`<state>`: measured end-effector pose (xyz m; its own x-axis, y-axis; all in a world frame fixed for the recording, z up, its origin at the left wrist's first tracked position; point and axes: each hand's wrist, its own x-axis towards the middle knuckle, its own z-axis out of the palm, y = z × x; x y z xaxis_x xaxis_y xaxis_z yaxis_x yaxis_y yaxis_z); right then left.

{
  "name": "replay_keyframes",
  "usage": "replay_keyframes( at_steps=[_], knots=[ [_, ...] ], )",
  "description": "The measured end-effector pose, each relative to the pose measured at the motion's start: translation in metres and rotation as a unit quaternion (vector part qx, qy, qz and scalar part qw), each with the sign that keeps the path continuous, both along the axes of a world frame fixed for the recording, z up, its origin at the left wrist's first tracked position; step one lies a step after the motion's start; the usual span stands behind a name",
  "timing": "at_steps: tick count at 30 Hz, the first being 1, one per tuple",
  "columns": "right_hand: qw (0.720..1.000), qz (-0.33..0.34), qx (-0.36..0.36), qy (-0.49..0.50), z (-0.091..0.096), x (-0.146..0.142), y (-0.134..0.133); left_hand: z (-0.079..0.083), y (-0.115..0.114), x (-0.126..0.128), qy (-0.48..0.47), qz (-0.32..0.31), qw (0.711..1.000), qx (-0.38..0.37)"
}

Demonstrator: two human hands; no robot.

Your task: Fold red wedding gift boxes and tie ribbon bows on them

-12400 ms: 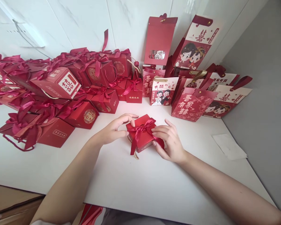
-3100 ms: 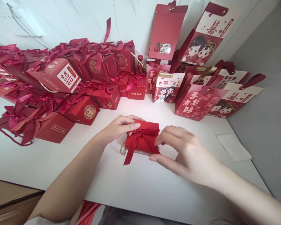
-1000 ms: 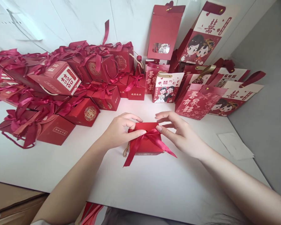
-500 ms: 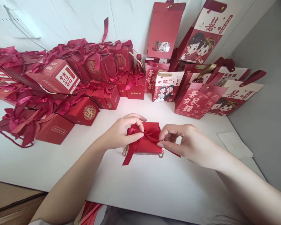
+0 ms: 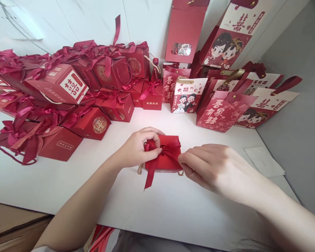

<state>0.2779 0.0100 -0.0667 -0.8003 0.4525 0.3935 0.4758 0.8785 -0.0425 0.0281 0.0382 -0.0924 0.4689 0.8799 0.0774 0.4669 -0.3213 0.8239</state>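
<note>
Had left hand against the small red box, thumb and index fingers closed to a pinch on the ribbon at the bow's knot, rest of the fingers curved past the box's far left corner. Had right hand curled nearly into a fist just beside the box's right edge, gripping the ribbon's right tail. Saw that tail running straight from the knot into the curled fingers; could not see the fingertips. Saw the left tail hanging over the box's front edge toward the desk.

Found the box on the desk, between the 2 hands, bow side up. Spotted twisted gold cord low at its left and right sides.

Saw a pile of red gift boxes with bows farther left, 1 with a white panel tilted on top. Saw paper bags at back right, at least 2 printed with a cartoon couple. Noted white paper flat near the desk's right edge, cardboard at lower left.
</note>
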Motion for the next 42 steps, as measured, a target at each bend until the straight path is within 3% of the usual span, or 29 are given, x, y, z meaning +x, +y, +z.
replay_keyframes(
  at_steps=[4,12,18,23,27,32,37,42],
  knots=[
    [0.994,-0.039,-0.099,0.033,-0.002,0.001,0.002,-0.002,0.002,-0.004,-0.009,-0.005,1.0,-0.014],
    [0.959,-0.07,-0.252,0.108,-0.016,-0.003,0.007,0.013,0.006,-0.025,0.0,-0.056,0.998,-0.043],
    [0.887,-0.06,-0.411,0.2,-0.015,-0.007,0.014,0.008,0.011,-0.028,-0.036,-0.063,0.994,-0.079],
    [0.802,-0.09,-0.552,0.21,-0.017,-0.009,0.016,0.004,0.016,-0.029,-0.054,-0.075,0.986,-0.139],
    [0.745,-0.109,-0.623,0.211,-0.018,-0.009,0.016,0.001,0.017,-0.031,-0.068,-0.08,0.982,-0.157],
    [0.678,-0.074,-0.693,0.233,-0.018,-0.011,0.018,0.0,0.017,-0.029,-0.093,-0.083,0.978,-0.168],
    [0.673,-0.08,-0.698,0.231,-0.02,-0.013,0.018,0.002,0.017,-0.029,-0.085,-0.071,0.984,-0.142],
    [0.666,-0.055,-0.708,0.227,-0.023,-0.011,0.017,-0.002,0.018,-0.026,-0.119,-0.072,0.973,-0.185]
  ],
)
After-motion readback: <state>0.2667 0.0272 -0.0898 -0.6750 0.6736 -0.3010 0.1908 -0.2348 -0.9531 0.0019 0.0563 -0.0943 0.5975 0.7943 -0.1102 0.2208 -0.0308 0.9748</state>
